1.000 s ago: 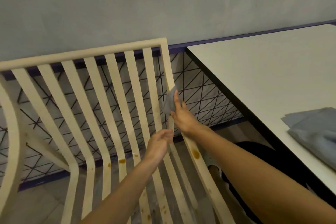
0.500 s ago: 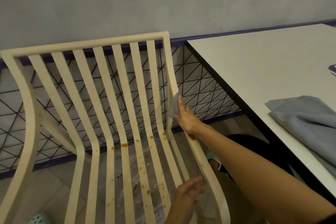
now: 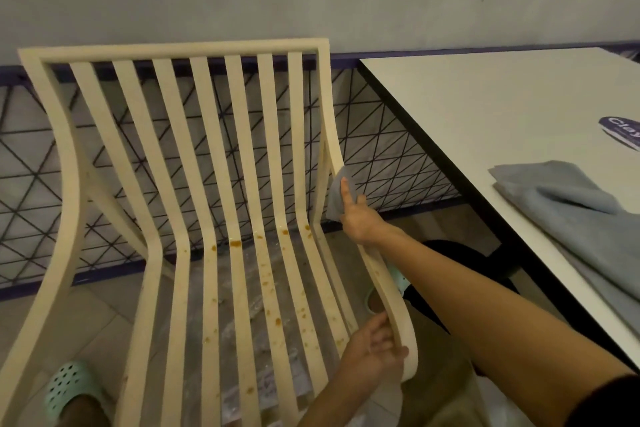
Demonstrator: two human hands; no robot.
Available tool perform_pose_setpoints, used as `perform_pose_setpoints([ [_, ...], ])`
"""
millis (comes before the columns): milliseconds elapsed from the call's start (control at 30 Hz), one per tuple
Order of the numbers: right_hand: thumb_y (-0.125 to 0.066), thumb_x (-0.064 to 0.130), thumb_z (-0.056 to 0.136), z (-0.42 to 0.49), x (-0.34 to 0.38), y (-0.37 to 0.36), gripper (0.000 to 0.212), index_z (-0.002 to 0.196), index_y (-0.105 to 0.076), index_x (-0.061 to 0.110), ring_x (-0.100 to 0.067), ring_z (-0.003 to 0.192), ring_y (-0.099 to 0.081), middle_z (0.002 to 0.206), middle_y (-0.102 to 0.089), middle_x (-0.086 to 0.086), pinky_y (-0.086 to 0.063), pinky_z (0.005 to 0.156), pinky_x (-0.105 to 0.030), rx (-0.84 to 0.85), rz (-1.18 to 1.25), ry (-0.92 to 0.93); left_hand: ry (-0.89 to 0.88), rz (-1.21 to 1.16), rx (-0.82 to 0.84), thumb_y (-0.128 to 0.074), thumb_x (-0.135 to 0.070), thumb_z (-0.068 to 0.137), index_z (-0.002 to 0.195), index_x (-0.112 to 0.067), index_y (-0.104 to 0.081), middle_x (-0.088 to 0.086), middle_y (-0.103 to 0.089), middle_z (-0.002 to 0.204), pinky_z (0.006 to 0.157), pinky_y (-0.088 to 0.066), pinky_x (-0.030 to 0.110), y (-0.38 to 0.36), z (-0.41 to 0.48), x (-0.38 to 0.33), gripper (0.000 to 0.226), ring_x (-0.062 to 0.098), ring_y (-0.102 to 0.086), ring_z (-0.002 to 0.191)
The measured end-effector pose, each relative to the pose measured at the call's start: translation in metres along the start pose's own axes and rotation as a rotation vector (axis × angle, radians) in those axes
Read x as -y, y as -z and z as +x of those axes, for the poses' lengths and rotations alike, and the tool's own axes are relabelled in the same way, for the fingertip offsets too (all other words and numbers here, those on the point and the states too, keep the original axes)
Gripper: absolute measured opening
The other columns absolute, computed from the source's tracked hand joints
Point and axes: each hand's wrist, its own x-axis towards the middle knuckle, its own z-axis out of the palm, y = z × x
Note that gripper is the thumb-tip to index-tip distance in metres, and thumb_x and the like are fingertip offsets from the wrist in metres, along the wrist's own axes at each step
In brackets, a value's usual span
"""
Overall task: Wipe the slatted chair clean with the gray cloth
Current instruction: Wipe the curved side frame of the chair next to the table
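The cream slatted chair point(image 3: 239, 163) stands before me, with brown stains point(image 3: 236, 243) spotted along its seat slats. My right hand point(image 3: 356, 218) holds the small gray cloth point(image 3: 335, 199) against the chair's right side rail where back meets seat, index finger straight along the cloth. My left hand point(image 3: 375, 348) grips the curved front end of that same right rail, thumb on top.
A white table point(image 3: 485, 107) stands close on the right, with a folded blue-gray towel point(image 3: 571, 218) and a blue label point(image 3: 621, 132) on it. Wire mesh fencing point(image 3: 381, 156) and a gray wall lie behind the chair. A mint clog point(image 3: 71, 388) shows at bottom left.
My left hand has left the middle seat slats and come down to grip the front end of the right rail. My right hand stays at the rail's bend with the cloth.
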Motion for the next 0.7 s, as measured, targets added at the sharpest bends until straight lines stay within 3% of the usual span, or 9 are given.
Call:
perform_pose_setpoints([
  [67, -0.040, 0.012, 0.101, -0.008, -0.003, -0.003, 0.085, 0.149, 0.027, 0.032, -0.042, 0.128, -0.043, 0.160, 0.004, -0.022, -0.039, 0.103, -0.043, 0.010, 0.009, -0.001, 0.075, -0.121, -0.011, -0.083, -0.009, 0.070, 0.118, -0.015, -0.059, -0.006, -0.067, 0.105, 0.090, -0.050, 0.024, 0.000, 0.004, -0.001, 0.054, 0.005, -0.063, 0.094],
  [167, -0.038, 0.016, 0.102, -0.019, -0.006, -0.008, 0.081, 0.150, 0.025, 0.035, -0.041, 0.126, -0.044, 0.160, -0.002, -0.019, -0.039, 0.102, -0.044, 0.008, 0.026, -0.006, 0.076, -0.023, -0.050, -0.073, -0.004, 0.081, 0.102, -0.032, -0.059, -0.010, -0.068, 0.102, 0.091, -0.050, 0.025, -0.003, 0.010, 0.001, 0.037, 0.006, -0.065, 0.093],
  [267, -0.036, 0.021, 0.103, -0.028, -0.010, -0.012, 0.077, 0.149, 0.025, 0.034, -0.043, 0.126, -0.043, 0.158, -0.006, -0.021, -0.039, 0.106, -0.048, 0.015, 0.022, 0.002, 0.019, -0.011, -0.081, -0.074, -0.005, 0.080, 0.103, -0.033, -0.059, -0.003, -0.071, 0.106, 0.101, -0.048, 0.038, -0.003, 0.006, 0.005, 0.039, 0.015, -0.066, 0.103],
  [333, -0.035, 0.021, 0.103, -0.037, -0.013, -0.014, 0.076, 0.150, 0.024, 0.034, -0.044, 0.122, -0.046, 0.157, -0.008, -0.023, -0.041, 0.104, -0.049, 0.020, 0.024, 0.003, -0.002, -0.034, -0.078, -0.085, -0.019, 0.068, 0.106, -0.031, -0.061, -0.003, -0.073, 0.104, 0.101, -0.047, 0.042, -0.003, 0.003, 0.006, 0.046, 0.020, -0.066, 0.104],
  [400, -0.035, 0.020, 0.103, -0.046, -0.014, -0.017, 0.075, 0.151, 0.021, 0.033, -0.042, 0.116, -0.049, 0.154, -0.013, -0.022, -0.043, 0.098, -0.045, 0.016, 0.031, 0.001, -0.012, -0.022, -0.068, -0.087, -0.025, 0.063, 0.108, -0.028, -0.062, -0.001, -0.073, 0.103, 0.098, -0.049, 0.038, -0.002, 0.004, 0.008, 0.052, 0.020, -0.067, 0.103],
  [533, -0.034, 0.022, 0.104, -0.065, -0.017, -0.022, 0.073, 0.153, 0.019, 0.032, -0.041, 0.115, -0.048, 0.149, -0.020, -0.019, -0.041, 0.095, -0.041, 0.014, 0.048, -0.004, -0.049, -0.008, -0.080, -0.070, -0.001, 0.083, 0.103, -0.028, -0.062, -0.003, -0.073, 0.098, 0.086, -0.053, 0.024, -0.001, 0.007, 0.015, 0.035, 0.014, -0.069, 0.095],
  [700, -0.035, 0.023, 0.104, -0.082, -0.022, -0.027, 0.073, 0.153, 0.018, 0.030, -0.036, 0.101, -0.052, 0.138, -0.029, -0.019, -0.043, 0.085, -0.038, 0.008, 0.035, 0.018, -0.064, 0.007, -0.091, -0.070, 0.000, 0.083, 0.105, -0.025, -0.062, -0.001, -0.073, 0.093, 0.088, -0.053, 0.026, -0.002, 0.007, 0.018, 0.034, 0.012, -0.069, 0.091],
])
